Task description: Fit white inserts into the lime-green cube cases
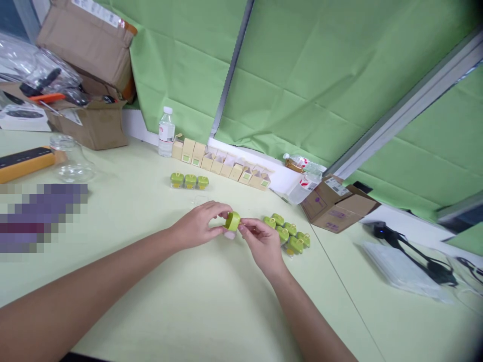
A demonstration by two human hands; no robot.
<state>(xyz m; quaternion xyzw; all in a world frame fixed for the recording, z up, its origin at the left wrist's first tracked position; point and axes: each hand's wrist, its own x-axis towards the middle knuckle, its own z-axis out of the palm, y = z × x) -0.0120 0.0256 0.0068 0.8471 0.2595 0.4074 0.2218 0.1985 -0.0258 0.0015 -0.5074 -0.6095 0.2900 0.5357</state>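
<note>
left hand (199,224) half-curled, thumb and fingers closed on green plastic lid (233,221); right hand (265,246) pinches its right edge. lid is between the two hands. pale piece (229,235) just under it, details unclear. cluster of green-lidded clear containers (282,235) just right of right hand. farther out: row of three more (190,181), small cardboard boxes (218,165), plastic bottle (166,134) by their left end.

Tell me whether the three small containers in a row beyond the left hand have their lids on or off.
On. A green lid covers each container, above its clear lower part.
</note>
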